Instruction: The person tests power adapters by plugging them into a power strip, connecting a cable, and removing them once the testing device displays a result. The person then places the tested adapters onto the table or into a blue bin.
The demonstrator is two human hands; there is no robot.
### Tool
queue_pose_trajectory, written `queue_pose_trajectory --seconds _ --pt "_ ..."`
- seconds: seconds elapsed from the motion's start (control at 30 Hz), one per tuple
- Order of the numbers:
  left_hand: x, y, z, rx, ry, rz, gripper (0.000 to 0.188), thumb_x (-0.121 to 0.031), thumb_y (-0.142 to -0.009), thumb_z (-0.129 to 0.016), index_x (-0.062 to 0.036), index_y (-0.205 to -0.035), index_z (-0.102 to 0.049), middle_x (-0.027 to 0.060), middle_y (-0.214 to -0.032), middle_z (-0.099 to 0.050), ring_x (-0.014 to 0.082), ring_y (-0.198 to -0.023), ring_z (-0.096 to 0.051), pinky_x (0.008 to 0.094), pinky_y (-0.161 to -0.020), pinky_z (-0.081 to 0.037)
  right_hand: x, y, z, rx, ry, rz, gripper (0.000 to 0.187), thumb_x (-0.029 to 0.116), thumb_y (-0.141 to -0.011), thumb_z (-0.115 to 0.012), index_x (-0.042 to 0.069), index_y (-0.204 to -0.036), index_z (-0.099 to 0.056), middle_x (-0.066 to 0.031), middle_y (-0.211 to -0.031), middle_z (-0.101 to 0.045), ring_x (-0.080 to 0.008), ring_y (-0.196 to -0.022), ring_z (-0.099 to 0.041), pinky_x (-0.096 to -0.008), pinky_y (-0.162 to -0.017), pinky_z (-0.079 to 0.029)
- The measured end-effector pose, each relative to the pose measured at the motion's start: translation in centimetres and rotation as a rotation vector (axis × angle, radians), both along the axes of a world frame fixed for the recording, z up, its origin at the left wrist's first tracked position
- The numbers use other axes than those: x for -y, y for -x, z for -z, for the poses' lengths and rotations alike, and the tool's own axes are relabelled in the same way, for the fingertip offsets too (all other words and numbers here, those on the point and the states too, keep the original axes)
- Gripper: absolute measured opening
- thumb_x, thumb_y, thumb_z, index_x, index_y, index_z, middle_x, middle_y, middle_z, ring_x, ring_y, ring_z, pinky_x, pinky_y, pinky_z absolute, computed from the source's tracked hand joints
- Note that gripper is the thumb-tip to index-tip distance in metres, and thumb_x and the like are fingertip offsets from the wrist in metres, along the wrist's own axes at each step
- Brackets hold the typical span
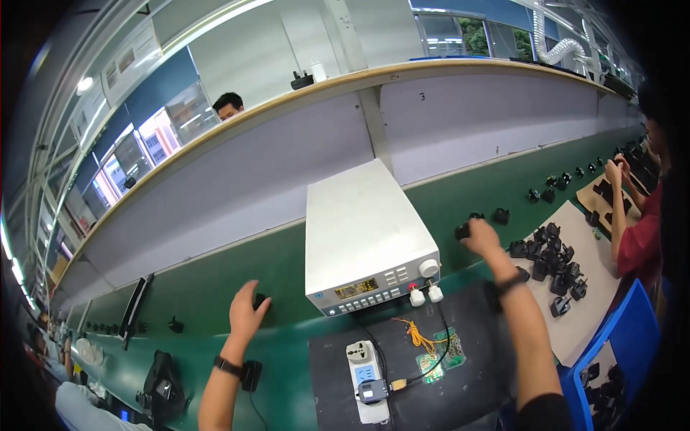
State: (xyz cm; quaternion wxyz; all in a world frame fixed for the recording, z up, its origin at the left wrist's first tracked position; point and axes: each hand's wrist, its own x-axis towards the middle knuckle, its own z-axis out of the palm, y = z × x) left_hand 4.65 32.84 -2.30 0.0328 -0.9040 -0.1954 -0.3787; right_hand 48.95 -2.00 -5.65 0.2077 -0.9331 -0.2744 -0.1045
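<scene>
My left hand [248, 312] is over the green bench, left of the white bench instrument [366, 237]. Between its thumb and fingers sits a small black plug adapter [260, 300], partly hidden by the hand. On the instrument's other side, my right hand [483, 238] reaches across the bench, its fingers closed around a black power adapter [462, 231]. Two more black adapters, one a loose plug adapter [501, 215], lie just beyond that hand. The instrument has a lit display, buttons and a knob, with two white plugs [425, 295] at its front right.
A black mat [327, 366] carries a white power strip [365, 381], green circuit boards [440, 357] and cables. Black adapters [553, 262] crowd a beige board at right, beside a blue bin [611, 352]. A co-worker in a red sleeve [640, 241] handles parts there. A shelf edge [388, 74] runs above.
</scene>
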Motion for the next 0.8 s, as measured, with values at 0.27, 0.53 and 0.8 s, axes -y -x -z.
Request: queue_pose_trajectory --seconds 0.27,0.53,0.8 --pt "20.7 0.9 -7.9 -0.087 -0.356 0.669 0.052 -0.016 -0.066 -0.078 -0.0063 -0.115 -0.062 0.0142 -0.116 -0.062 0.0276 -0.100 -0.064 0.0343 -0.082 -0.053 7.8 26.3 -10.7 -0.952 -0.631 -0.791 0.056 0.010 -0.085 -0.068 0.002 -0.134 -0.044 -0.0126 -0.113 -0.058 -0.0111 -0.086 -0.060 -0.0251 -0.071 -0.052" --pt "17.7 -2.5 -5.1 -0.291 0.350 0.570 0.055 -0.015 -0.071 -0.077 -0.0048 -0.121 -0.057 0.0128 -0.113 -0.064 0.0268 -0.097 -0.064 0.0330 -0.083 -0.051 1.7 26.7 -7.3 -1.049 -0.527 -0.821 0.041 0.036 -0.090 -0.061 0.005 -0.117 -0.059 -0.0068 -0.096 -0.065 -0.0152 -0.083 -0.065 -0.0300 -0.070 -0.051" --pt "17.0 -3.4 -1.8 -0.341 0.636 0.486 0.044 -0.020 -0.077 -0.074 -0.0018 -0.115 -0.060 0.0142 -0.106 -0.066 0.0268 -0.096 -0.065 0.0324 -0.084 -0.049 5.7 27.6 -1.3 -0.252 -0.073 -0.991 0.026 0.030 -0.081 -0.067 0.012 -0.100 -0.067 -0.0063 -0.084 -0.063 -0.0268 -0.085 -0.061 -0.0386 -0.073 -0.048"
